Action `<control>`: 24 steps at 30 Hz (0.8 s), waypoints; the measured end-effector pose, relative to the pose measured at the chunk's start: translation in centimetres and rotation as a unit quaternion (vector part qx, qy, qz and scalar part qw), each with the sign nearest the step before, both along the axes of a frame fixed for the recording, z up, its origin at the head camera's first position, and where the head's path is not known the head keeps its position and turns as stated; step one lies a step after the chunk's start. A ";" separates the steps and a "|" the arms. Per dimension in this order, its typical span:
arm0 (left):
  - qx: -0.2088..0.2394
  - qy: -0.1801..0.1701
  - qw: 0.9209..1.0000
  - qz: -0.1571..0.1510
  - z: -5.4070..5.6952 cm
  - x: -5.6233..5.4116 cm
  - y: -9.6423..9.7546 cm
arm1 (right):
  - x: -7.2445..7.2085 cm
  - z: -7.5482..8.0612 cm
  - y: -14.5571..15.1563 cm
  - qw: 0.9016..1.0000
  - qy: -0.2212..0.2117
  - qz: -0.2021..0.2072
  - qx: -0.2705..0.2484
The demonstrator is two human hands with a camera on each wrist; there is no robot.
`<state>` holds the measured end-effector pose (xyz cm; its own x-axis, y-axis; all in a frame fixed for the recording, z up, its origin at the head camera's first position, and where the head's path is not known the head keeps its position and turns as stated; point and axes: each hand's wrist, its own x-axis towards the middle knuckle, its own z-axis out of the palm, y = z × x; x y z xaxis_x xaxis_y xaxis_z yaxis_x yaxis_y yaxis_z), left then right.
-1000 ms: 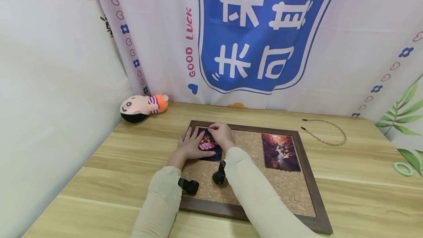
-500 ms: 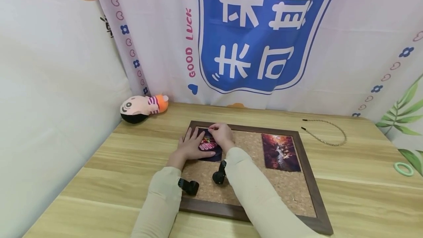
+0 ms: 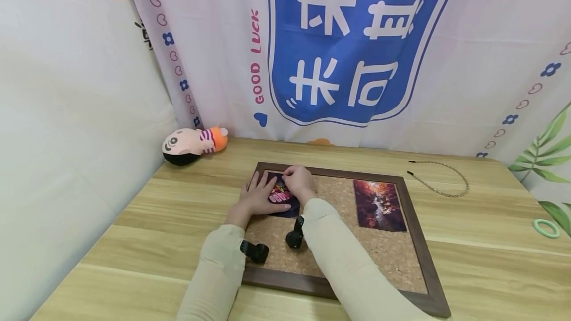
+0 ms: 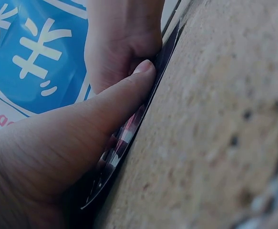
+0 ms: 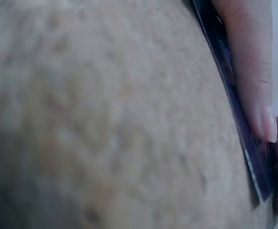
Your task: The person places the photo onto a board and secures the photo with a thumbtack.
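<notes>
A dark photo print with pink shapes (image 3: 280, 196) lies at the upper left of a framed cork board (image 3: 273, 234). My left hand (image 3: 258, 198) rests on it with fingers spread and thumb straight. At the photo's top right part, my right hand (image 3: 299, 182) has thumb and index finger together in a pinch, around something tiny and mostly hidden; its kind does not show. In the left wrist view, the photo (image 4: 124, 136) lies under my left thumb, its near edge slightly off the cork. In the right wrist view, its edge (image 5: 243, 129) runs beside a fingertip.
A second photo, of a stream among red trees (image 3: 380, 205), lies on the board's right side. Beyond the board are a beaded headband (image 3: 450, 194) and a green ring (image 3: 546, 228) to the right, and a plush doll (image 3: 194, 146) at the back left. A printed curtain (image 3: 223, 63) hangs behind.
My right hand's fingertips have shifted very slightly to the right at the photo's top edge. The left hand and the photo have stayed in place.
</notes>
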<state>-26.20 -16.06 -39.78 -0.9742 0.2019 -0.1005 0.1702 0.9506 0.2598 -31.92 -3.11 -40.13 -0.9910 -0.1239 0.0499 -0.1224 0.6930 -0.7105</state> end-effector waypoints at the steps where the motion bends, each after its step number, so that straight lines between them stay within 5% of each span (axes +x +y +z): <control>1: 0.000 0.000 1.000 0.000 0.0 0.0 0.0 | 0.0 -0.1 0.0 1.000 0.001 0.000 -0.003; 11: -0.003 -0.004 1.000 0.009 -0.2 -0.2 0.0 | 0.1 -0.8 0.2 0.998 0.048 0.006 -0.034; 24: 0.005 -0.005 1.000 0.007 -0.3 -0.2 0.0 | 0.0 -0.9 0.0 0.998 0.063 0.006 0.026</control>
<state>-26.41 -16.08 -40.09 -0.9760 0.1893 -0.1081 0.1544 0.9503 0.2705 -31.93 -3.12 -41.07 -0.9760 -0.1408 0.1664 -0.2160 0.7267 -0.6522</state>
